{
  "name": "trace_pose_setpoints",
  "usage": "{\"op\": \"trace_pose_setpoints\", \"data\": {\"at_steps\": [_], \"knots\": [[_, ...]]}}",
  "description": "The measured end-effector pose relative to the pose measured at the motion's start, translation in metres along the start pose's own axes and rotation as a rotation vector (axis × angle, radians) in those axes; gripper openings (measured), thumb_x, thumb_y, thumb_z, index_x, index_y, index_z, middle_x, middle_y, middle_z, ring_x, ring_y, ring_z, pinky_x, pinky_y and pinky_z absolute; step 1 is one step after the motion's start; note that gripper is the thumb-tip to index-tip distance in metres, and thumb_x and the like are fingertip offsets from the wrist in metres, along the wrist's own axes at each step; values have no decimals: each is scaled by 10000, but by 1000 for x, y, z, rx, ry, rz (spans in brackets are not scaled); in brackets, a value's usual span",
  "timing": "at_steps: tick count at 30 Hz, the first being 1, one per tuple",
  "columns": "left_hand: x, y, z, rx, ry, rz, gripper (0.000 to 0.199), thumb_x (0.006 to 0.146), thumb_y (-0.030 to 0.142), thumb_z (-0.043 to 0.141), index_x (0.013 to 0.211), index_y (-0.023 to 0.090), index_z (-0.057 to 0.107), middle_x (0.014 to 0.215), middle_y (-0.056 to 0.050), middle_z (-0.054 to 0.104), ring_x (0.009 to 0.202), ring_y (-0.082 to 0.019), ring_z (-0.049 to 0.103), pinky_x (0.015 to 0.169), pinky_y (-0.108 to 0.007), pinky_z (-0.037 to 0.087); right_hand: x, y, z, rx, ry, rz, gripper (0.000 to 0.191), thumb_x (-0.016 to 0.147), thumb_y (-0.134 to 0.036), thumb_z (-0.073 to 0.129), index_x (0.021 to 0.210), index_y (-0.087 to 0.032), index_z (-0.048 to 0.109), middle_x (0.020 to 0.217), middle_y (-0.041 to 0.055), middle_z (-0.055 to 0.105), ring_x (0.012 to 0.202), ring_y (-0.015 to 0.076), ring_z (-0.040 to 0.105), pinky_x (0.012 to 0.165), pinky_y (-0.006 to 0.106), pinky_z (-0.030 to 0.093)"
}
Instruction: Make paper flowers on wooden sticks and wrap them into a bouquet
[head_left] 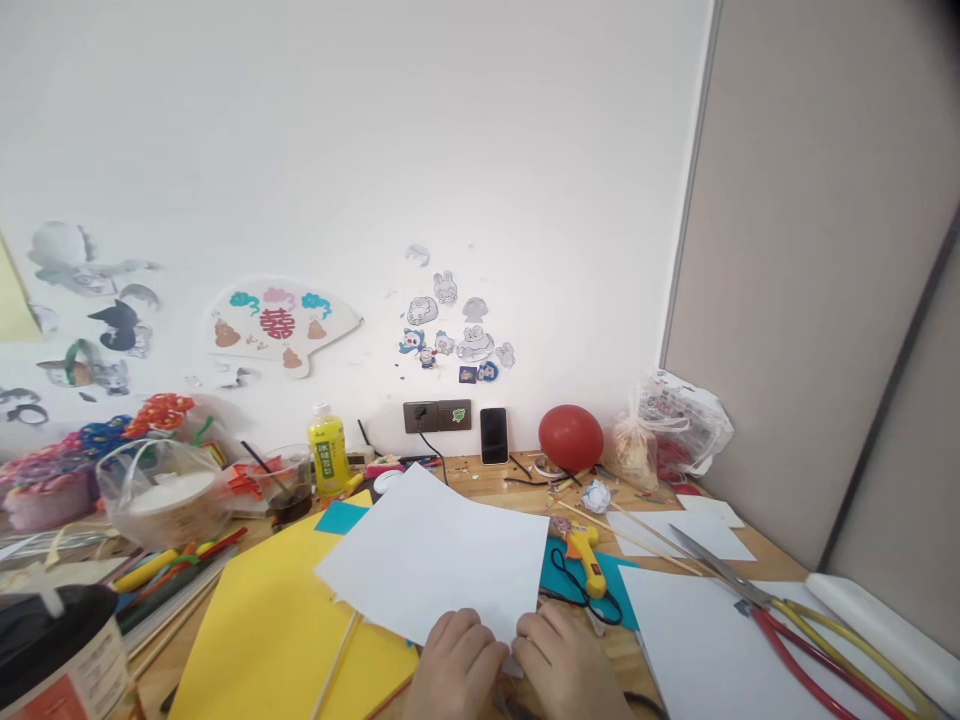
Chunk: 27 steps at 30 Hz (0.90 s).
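Head view: white sheet [442,550] is spread ahead and leftward of the hands. Near corner is held under curled fingers of left hand [456,665] and right hand [566,660], set close together; neither is nearer. Long axis can't be told, foreshortened. Yellow sheet [255,610] is partly covered, left of hands; glue gun [587,560] just ahead-right. Cluttered wooden counter [487,489] is backed by white wall [480,130] ahead.
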<state>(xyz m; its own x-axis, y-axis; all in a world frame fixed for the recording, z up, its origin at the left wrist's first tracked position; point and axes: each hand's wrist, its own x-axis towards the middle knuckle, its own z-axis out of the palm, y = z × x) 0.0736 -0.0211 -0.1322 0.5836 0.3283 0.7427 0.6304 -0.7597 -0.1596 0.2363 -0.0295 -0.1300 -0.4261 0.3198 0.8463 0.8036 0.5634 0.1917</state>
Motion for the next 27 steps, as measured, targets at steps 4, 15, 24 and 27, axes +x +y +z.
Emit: {"op": "trace_pose_setpoints", "data": {"at_steps": [4,15,24,27], "knots": [[0,0,0,24,-30,-37,278,904,135,322,711,186,517,621,-19,553,628,-185,483,569,-306,394,0,-1,0,-12,-23,-2,472,961,-168,216,583,-173,497,564,2,513,539,143,460,497,285,270],[0,2,0,83,-16,1,269,885,110,360,656,190,477,611,-11,529,620,-174,468,582,-292,357,2,-1,-1,-14,-1,-5,435,936,-112,270,555,-172,469,574,2,507,542,136,449,498,276,271],[1,3,-2,77,-28,7,269,881,108,372,638,187,459,615,-16,526,629,-180,466,591,-300,351,1,-2,0,-15,1,-19,425,929,-99,283,560,-175,480,567,5,500,553,143,446,505,278,285],[1,4,-3,84,-28,-1,267,878,108,383,634,189,454,616,-13,521,632,-179,465,599,-301,349,0,-3,2,-22,-10,-13,434,938,-118,273,562,-174,480,558,1,497,544,143,443,502,281,278]]}}
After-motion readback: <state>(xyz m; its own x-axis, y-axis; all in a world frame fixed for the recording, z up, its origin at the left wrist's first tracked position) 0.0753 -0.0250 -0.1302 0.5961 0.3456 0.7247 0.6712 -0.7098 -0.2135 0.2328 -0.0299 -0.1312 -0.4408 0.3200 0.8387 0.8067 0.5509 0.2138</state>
